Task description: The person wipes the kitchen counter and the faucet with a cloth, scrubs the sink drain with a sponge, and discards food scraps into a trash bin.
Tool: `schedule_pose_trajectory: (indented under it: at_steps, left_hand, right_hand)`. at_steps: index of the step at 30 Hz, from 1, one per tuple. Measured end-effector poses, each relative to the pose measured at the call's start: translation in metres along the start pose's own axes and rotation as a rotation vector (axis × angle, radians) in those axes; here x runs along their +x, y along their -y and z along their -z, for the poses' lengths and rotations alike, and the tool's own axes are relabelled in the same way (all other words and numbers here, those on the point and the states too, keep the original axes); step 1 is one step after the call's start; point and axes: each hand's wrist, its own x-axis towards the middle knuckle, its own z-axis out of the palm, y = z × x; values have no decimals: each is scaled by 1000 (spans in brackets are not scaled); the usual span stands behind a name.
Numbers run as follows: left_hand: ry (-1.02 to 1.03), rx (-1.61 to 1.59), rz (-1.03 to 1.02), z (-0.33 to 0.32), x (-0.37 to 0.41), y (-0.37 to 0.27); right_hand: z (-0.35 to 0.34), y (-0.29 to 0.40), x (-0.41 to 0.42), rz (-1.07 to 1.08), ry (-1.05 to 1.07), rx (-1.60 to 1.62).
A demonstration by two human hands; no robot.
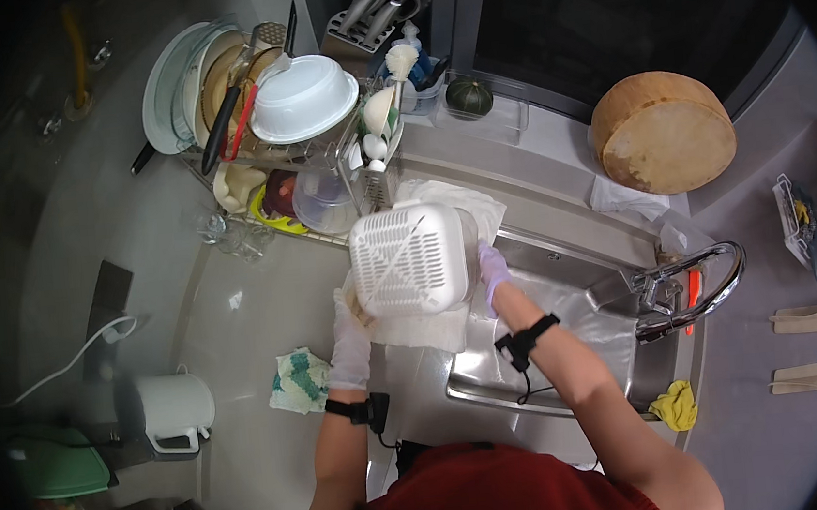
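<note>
A white slotted plastic basket (409, 261) is held between my two gloved hands, its slotted bottom facing up. A clear plastic rim or container (471, 249) shows along its right side. My left hand (350, 340) grips the lower left edge, its fingers partly hidden by the basket. On the opposite side my right hand (495, 273) holds the right edge beside the sink. Beneath the basket lies a white cloth (426, 333), spread on the counter by the basin.
Bowls and pans crowd a dish rack (338, 239) at the back left. The steel sink (559, 395) and chrome faucet (696, 288) are on the right. A round wooden chopping block (667, 134) leans by the window. A patterned cloth (299, 381) and electric kettle (175, 414) sit left.
</note>
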Motion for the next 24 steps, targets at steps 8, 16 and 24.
schedule_pose_trajectory:
  at_steps: [8, 16, 24]
  left_hand:
    - [210, 211, -343, 8, 6, 14]
    - [140, 280, -282, 25, -2, 2]
    - [5, 395, -896, -18, -63, 30]
  right_hand:
    - [-26, -48, -81, 507, -125, -203]
    - [-35, -38, -99, 412, -202, -177]
    - [84, -111, -91, 200, 321, -318]
